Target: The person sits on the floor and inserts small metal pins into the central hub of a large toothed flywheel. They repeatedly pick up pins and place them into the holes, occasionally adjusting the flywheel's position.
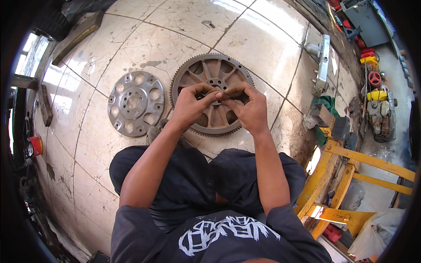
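I sit over a tiled floor with both forearms stretched forward. My left hand (193,105) and my right hand (249,107) meet fingertip to fingertip, thumbs and fingers pinched. Whatever lies between them is small and dark, and mostly covered by the fingers. Directly beneath them is a large toothed flywheel (215,70), brownish in the middle with a grey rim; the hands cover part of its hub. Left of it, a flat grey metal disc (144,105) with round holes and a raised centre rests on the tiles. Neither hand grips the disc.
A yellow metal frame (372,160) stands at the right. Beyond it are a red and yellow machine (378,94) and green cloth (324,105). A silvery metal part (323,61) lies at the upper right, and a wooden block (79,37) at the upper left.
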`<state>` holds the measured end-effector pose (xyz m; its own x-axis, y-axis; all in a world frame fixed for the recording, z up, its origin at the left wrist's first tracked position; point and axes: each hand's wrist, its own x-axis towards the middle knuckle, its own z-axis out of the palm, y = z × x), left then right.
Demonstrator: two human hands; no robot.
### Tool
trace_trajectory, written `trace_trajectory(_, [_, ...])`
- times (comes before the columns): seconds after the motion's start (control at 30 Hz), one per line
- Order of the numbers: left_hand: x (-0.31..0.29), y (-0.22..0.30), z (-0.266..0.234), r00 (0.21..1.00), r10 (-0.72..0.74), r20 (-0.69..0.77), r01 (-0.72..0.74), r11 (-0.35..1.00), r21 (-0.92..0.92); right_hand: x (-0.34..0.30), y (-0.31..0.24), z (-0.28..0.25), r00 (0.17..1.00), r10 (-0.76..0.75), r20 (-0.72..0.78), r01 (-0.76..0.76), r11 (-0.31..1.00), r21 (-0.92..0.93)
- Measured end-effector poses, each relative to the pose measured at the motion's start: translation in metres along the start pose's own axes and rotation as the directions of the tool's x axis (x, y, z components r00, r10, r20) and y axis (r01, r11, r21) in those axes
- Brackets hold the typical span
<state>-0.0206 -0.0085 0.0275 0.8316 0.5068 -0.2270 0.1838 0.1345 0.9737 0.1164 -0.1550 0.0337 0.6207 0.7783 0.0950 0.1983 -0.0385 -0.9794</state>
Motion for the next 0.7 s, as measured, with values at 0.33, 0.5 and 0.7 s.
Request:
trace_trajectory(0.33, [-0.001, -0.008, 0.002, 0.992, 0.123, 0.016, -0.123, 0.992, -0.026, 0.002, 0.001, -0.007, 0.950, 0.280, 0.140, -0.303, 0.934, 0.191])
trace_trajectory(0.5, [-0.004, -0.003, 0.009, 0.993, 0.114, -0.030, -0.113, 0.993, 0.038, 0.001, 0.007, -0.012, 0.958, 0.264, 0.113, -0.282, 0.942, 0.184])
trace_trajectory(0.7, [-0.006, 0.004, 0.007, 0.979, 0.200, -0.028, -0.180, 0.929, 0.323, 0.002, 0.017, -0.006, 0.970, 0.239, 0.035, -0.241, 0.969, 0.062])
